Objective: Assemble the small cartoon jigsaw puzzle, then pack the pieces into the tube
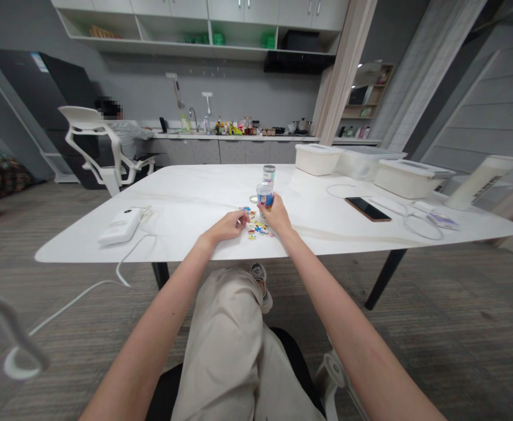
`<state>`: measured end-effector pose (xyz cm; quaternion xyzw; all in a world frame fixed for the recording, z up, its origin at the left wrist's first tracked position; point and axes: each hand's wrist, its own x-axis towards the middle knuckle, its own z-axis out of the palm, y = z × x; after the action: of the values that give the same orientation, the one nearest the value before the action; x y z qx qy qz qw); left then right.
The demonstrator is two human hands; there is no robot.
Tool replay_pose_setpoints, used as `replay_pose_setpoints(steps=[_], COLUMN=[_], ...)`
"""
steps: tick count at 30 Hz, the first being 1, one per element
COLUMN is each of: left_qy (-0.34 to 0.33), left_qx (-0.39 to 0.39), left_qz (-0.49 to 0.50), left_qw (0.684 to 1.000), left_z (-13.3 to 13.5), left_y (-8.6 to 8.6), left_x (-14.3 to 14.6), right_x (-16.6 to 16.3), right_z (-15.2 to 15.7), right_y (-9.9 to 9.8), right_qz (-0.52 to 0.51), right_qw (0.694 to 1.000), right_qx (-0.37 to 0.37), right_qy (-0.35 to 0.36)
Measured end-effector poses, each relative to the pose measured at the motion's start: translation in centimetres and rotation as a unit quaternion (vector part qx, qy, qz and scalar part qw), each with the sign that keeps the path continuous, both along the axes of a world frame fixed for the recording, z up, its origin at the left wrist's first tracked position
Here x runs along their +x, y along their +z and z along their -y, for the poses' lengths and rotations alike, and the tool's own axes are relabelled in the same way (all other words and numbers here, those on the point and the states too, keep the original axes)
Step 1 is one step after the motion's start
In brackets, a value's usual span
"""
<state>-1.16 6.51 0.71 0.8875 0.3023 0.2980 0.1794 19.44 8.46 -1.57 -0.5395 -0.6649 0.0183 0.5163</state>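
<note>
My right hand [276, 213] is wrapped round a small clear jar with a blue label [265, 192], which looks tilted low over the white table. Colourful jigsaw puzzle pieces [260, 228] lie in a loose pile under and in front of it. At the left side of the pile rests my left hand [232, 224], fingers curled in; whatever they hold, if anything, is too small to make out. A second jar with a grey lid [269, 171] stands just behind the held one. Beside them a round lid [253, 199] lies on the table.
On the table [186, 199], a white power bank-like box [121, 227] with a cable lies left. A phone [367, 209], cables, white lidded bins [317, 159] and a white cylinder [484, 182] are right. A person [124, 134] sits beyond, by the kitchen counter.
</note>
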Motion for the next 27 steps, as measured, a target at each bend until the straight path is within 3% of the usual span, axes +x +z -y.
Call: replay_pose_setpoints(steps=[12, 19, 27], left_qy=[-0.041, 0.020, 0.158], left_qx=[-0.018, -0.020, 0.092], left_qz=[-0.035, 0.021, 0.201], left_qw=[0.998, 0.999, 0.962], left_z=[0.0, -0.2, -0.2], left_y=[0.0, 0.2, 1.5], left_x=[0.2, 0.2, -0.2], right_x=[0.0, 0.1, -0.1], right_z=[0.0, -0.1, 0.7], right_y=[0.1, -0.1, 0.7], right_qz=[-0.004, -0.009, 0.097], right_qw=[1.000, 1.000, 0.993], right_qx=[-0.015, -0.004, 0.029], right_qy=[-0.001, 0.015, 0.068])
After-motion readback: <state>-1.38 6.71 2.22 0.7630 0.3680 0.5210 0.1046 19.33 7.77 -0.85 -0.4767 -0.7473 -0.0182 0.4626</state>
